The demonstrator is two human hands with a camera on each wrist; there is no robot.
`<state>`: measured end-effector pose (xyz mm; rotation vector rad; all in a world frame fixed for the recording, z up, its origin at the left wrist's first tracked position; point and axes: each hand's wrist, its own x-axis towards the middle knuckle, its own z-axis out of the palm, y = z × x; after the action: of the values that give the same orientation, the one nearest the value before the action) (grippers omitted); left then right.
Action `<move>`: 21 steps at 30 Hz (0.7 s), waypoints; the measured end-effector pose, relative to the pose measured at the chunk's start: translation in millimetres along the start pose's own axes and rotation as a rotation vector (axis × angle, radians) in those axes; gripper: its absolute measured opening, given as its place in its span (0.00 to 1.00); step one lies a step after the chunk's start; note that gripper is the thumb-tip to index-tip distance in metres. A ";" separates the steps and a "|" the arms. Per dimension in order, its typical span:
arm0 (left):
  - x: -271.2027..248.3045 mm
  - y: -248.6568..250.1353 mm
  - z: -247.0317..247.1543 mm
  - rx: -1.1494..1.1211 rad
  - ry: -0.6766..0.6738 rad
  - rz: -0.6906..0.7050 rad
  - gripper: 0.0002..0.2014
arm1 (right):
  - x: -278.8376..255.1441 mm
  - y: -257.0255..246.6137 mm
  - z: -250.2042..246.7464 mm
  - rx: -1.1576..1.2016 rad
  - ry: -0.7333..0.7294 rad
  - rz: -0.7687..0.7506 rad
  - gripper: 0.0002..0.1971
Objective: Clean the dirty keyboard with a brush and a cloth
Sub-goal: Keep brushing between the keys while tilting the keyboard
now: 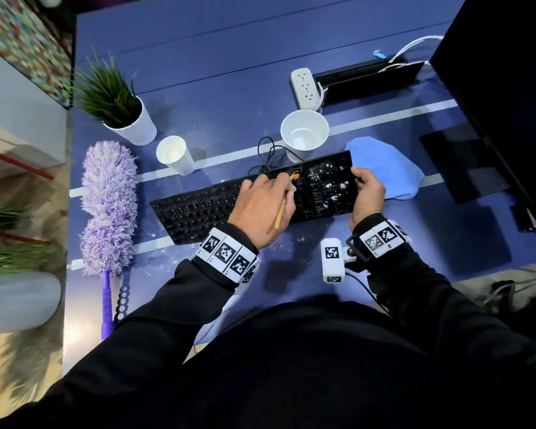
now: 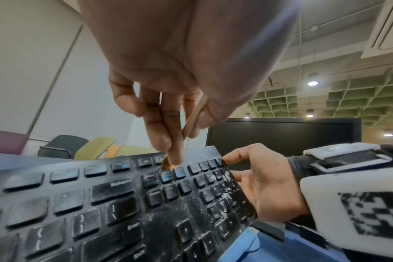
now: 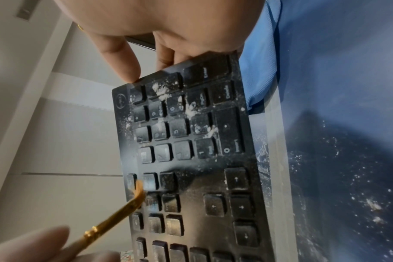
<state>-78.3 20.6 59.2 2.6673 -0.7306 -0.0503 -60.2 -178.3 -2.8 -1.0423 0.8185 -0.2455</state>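
A black keyboard (image 1: 205, 209) lies on the blue table (image 1: 217, 72), its right end tilted up and its number pad (image 3: 186, 124) speckled with white powder. My left hand (image 1: 262, 205) pinches a thin wooden brush (image 1: 281, 212); its orange bristles (image 3: 139, 190) press on the keys above the arrow block. In the left wrist view the brush (image 2: 192, 122) runs down between my fingers (image 2: 159, 127) to the keys (image 2: 171, 175). My right hand (image 1: 367, 191) grips the keyboard's right edge, thumb (image 3: 121, 58) on the top corner. A blue cloth (image 1: 387, 167) lies behind that hand.
Two white paper cups (image 1: 175, 154) (image 1: 304, 134) stand behind the keyboard, beside a potted plant (image 1: 118, 103). A purple duster (image 1: 109, 205) lies at the left. A power strip (image 1: 305, 88) and a dark monitor (image 1: 508, 88) are at the back right. White crumbs (image 1: 285, 243) dot the table's near side.
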 end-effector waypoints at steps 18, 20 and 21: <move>5.7 9.8 -1.9 -0.065 0.053 -0.048 0.08 | -1.9 -0.2 -2.5 -0.023 0.002 0.020 0.05; 5.7 8.3 -1.4 -0.088 0.018 -0.053 0.07 | -1.6 0.0 -2.0 -0.024 -0.003 0.013 0.06; 4.9 8.5 -0.3 -0.116 -0.005 -0.039 0.08 | -1.0 0.1 -2.3 -0.026 -0.001 0.010 0.06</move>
<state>-78.2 11.5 62.8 2.5720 -0.6570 -0.1063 -62.5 -179.2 -2.9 -1.0621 0.8279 -0.2263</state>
